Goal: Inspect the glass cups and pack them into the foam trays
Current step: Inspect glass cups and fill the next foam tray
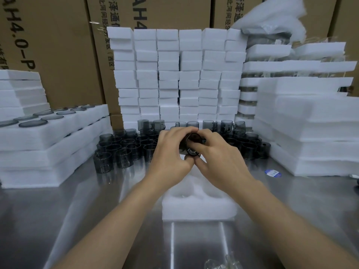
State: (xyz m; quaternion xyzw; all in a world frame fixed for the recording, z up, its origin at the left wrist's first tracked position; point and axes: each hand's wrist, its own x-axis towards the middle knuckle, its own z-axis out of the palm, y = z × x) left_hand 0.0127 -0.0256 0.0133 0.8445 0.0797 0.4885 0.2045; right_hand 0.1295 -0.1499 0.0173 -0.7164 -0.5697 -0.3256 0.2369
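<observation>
Both hands, left hand (171, 152) and right hand (217, 158), grip dark smoked glass cup (191, 143) above white foam tray (198, 202) mid-table; grey glass cups (124, 150) crowd behind.

I hold one smoky grey glass cup (191, 142) between both my hands, tipped on its side so its dark round end faces me — raised above the foam tray (198, 202). That tray is white, lying flat on the steel table just in front of me, its two round pockets showing nothing inside. Behind my hands stands a crowd of the same grey cups (124, 150), upright and touching — some at the back stacked on others.
</observation>
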